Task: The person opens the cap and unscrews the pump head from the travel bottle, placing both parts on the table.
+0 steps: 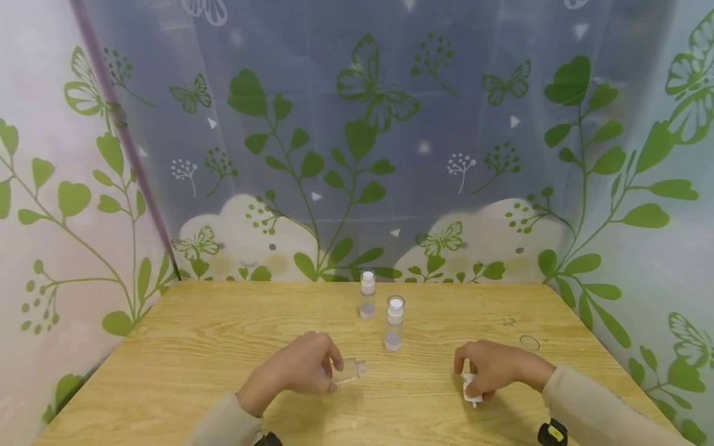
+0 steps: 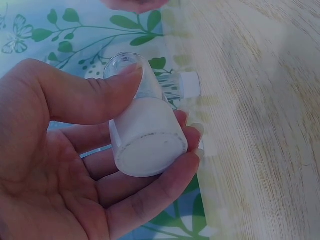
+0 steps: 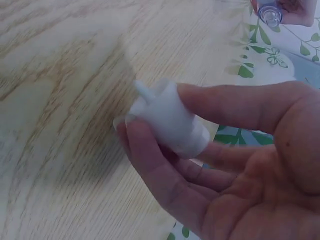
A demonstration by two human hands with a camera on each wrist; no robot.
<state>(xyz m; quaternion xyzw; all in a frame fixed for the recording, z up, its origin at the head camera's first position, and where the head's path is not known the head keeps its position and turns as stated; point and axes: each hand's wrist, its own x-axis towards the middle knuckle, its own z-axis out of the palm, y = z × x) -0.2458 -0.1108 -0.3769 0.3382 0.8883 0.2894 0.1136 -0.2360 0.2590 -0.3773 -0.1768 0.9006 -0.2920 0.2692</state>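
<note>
My left hand (image 1: 304,365) grips a clear bottle (image 1: 347,370) with a white base, tilted on its side, its open neck pointing right. In the left wrist view the thumb lies along the clear wall of the bottle (image 2: 150,135), and the fingers curl under the base. My right hand (image 1: 491,368), apart on the right, pinches a white pump head (image 1: 471,389) between thumb and fingers. A thin nozzle sticks out of the pump head (image 3: 170,117) in the right wrist view. Beyond the hands, two capped pump bottles (image 1: 367,297) (image 1: 393,325) stand upright.
A thin ring (image 1: 530,342) lies on the wooden table (image 1: 234,322) beyond the right hand, with small marks near it. Patterned fabric (image 1: 312,124) hangs along the table's back edge and both sides.
</note>
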